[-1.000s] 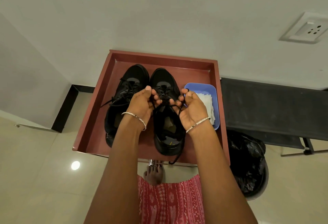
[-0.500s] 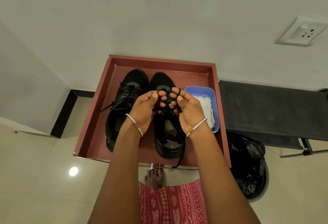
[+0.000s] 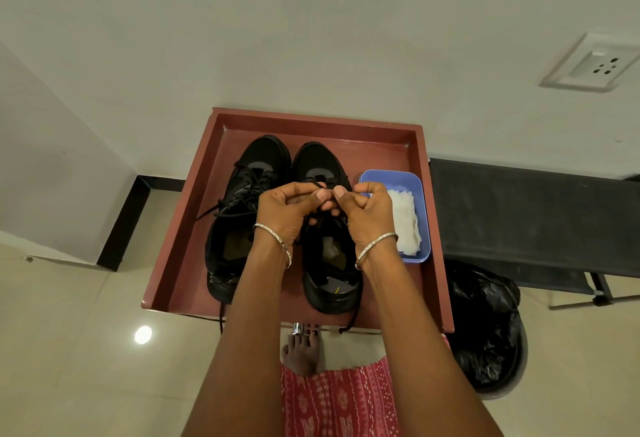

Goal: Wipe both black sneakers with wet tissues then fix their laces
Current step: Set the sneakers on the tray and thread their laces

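Two black sneakers stand side by side, toes away from me, in a reddish-brown tray. Loose laces trail from the left sneaker over the tray's left part and front edge. Over the tongue of the right sneaker, my left hand and my right hand are close together, thumbs almost touching, each pinching that shoe's black lace. One lace end hangs over the tray's front edge. A blue tub with white wet tissues sits right of the sneakers.
The tray stands against a white wall with a socket at the upper right. A black bench runs to the right, with a bin lined with a black bag below it. My bare foot is on the tiled floor under the tray.
My hands, spread apart with the lace a second ago, have come together over the right sneaker's tongue and now pinch the lace with thumbs nearly meeting.
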Tool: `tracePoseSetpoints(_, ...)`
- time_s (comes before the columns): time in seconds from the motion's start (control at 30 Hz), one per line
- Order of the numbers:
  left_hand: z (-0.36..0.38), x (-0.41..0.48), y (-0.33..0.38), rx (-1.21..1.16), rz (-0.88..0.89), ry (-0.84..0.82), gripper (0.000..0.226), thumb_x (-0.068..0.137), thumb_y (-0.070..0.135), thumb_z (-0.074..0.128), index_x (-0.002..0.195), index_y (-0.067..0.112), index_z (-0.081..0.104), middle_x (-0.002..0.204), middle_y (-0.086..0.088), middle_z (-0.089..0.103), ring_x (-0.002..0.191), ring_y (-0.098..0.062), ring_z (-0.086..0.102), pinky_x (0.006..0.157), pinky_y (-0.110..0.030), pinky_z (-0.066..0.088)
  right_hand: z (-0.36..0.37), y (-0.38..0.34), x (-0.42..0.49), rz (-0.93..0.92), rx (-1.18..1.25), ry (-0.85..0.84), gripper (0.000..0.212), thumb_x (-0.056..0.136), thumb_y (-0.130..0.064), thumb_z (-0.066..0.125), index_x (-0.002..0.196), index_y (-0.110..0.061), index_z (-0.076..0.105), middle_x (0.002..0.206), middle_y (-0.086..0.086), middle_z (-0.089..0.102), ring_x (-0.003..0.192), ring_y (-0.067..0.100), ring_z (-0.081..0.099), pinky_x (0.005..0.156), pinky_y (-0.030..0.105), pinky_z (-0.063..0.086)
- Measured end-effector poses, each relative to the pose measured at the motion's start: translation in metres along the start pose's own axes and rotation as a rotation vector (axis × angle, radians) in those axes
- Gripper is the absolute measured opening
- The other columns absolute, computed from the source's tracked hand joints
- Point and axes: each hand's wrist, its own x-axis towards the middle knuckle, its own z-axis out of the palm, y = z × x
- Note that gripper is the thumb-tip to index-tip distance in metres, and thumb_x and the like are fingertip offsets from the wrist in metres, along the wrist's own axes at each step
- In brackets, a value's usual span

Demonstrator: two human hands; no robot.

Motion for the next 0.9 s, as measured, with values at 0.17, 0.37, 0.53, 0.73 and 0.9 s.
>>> tracePoseSetpoints(0.17, 0.0, 0.0, 0.002, -0.038, -0.004, -0.013, 0.014, 0.085, 0.008, 0.074, 0.089, 0.009, 0.061, 0.079, -0.007, 0.075, 0.067, -0.011, 0.069, 0.058, -0.021, 0.054, 0.002, -0.004, -0.003, 0.003, 0.137, -0.034, 0.004, 0.092, -0.005, 0.068, 0.093, -0.008, 0.066, 0.078, 0.011, 0.074, 0.071, 0.021, 0.07, 0.074, 0.034, 0.057)
tracePoseSetpoints(0.37, 0.0, 0.0, 0.005, -0.026, -0.005, -0.155, 0.021, 0.085, 0.01, 0.073, 0.105, 0.01, 0.068, 0.092, -0.009, 0.077, 0.079, -0.015, 0.071, 0.064, -0.023, 0.053, 0.001, -0.008, -0.004, 0.09, 0.281, -0.104, 0.011, 0.092, 0.001, 0.065, 0.095, -0.006, 0.073, 0.083, 0.009, 0.074, 0.073, 0.018, 0.069, 0.072, 0.028, 0.059)
tracePoseSetpoints(0.53, 0.001, 0.001, 0.007, -0.069, -0.121, -0.095, 0.035, 0.084, 0.013, 0.075, 0.115, 0.01, 0.06, 0.091, -0.006, 0.077, 0.078, -0.013, 0.071, 0.063, -0.023, 0.052, -0.006, -0.011, -0.002, 0.138, 0.306, -0.22, 0.01, 0.094, -0.008, 0.063, 0.096, -0.004, 0.073, 0.08, 0.009, 0.071, 0.07, 0.017, 0.064, 0.073, 0.028, 0.057)
tracePoseSetpoints(0.73, -0.001, 0.002, 0.003, 0.003, -0.008, -0.033, 0.013, 0.084, 0.01, 0.075, 0.082, 0.013, 0.063, 0.08, -0.008, 0.074, 0.067, -0.012, 0.069, 0.054, -0.022, 0.047, -0.006, -0.015, -0.003, 0.127, 0.242, -0.261, 0.018, 0.087, -0.024, 0.073, 0.09, -0.006, 0.075, 0.076, 0.008, 0.067, 0.066, 0.013, 0.057, 0.068, 0.022, 0.051)
tracePoseSetpoints(0.9, 0.0, 0.005, -0.001, 0.319, 0.269, -0.072, 0.016, 0.082, 0.005, 0.077, 0.081, 0.006, 0.06, 0.089, -0.008, 0.069, 0.077, -0.014, 0.07, 0.059, -0.017, 0.049, 0.005, -0.012, 0.001, 0.117, 0.259, -0.086, 0.016, 0.096, -0.014, 0.065, 0.081, -0.009, 0.068, 0.075, 0.005, 0.062, 0.061, 0.011, 0.05, 0.055, 0.018, 0.047)
